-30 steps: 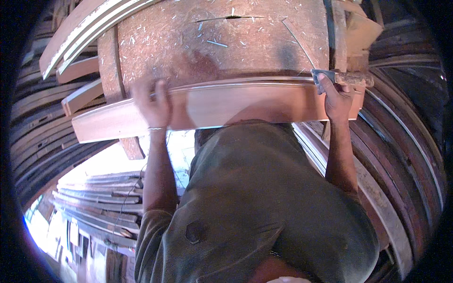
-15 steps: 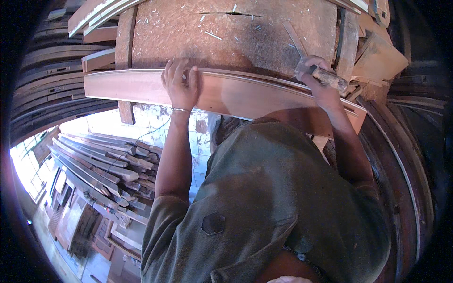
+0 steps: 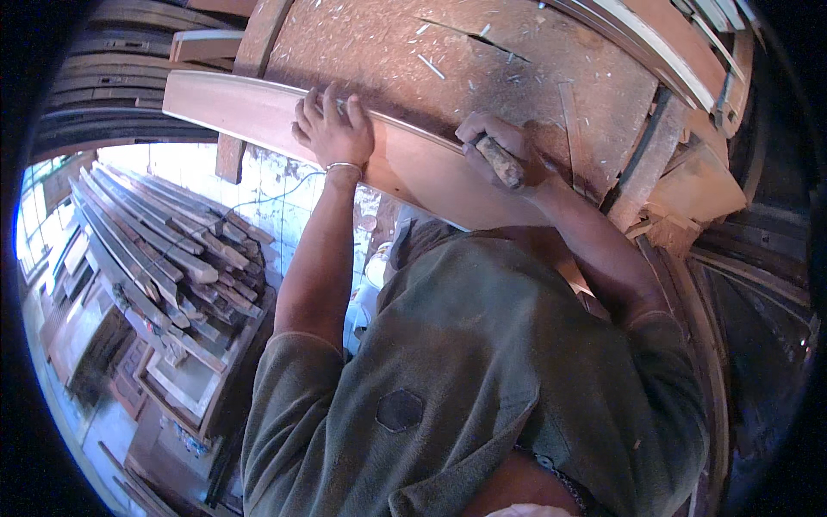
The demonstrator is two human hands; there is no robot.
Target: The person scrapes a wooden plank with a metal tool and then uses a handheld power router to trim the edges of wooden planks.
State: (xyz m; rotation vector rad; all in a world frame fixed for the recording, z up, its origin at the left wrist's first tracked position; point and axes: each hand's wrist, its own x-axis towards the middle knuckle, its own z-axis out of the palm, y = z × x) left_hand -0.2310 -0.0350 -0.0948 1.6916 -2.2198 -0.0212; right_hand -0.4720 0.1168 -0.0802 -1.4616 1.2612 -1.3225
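My left hand (image 3: 336, 129) rests on a long pale-brown board (image 3: 431, 172), its fingers spread and bent near the upper edge. Farther right, my right hand (image 3: 508, 142) is closed around the worn wooden handle (image 3: 501, 164) of a tool held at that edge; its working end is hidden by my fingers. The board lies along the near side of a rough worktop (image 3: 465, 77) scattered with pale shavings. A thin wooden strip (image 3: 573, 138) lies on the worktop just right of my right hand.
Stacked boards (image 3: 646, 43) line the worktop's upper right, near loose wooden pieces (image 3: 693, 185). A bundle of long battens (image 3: 164, 250) and a cable (image 3: 258, 198) are at lower left. Dark stacked timbers (image 3: 121, 86) fill the upper left, and more (image 3: 767, 258) the right.
My right hand with the tool has moved left along the board's edge. My left hand has settled on the board. The view has turned, so the board now slopes down to the right.
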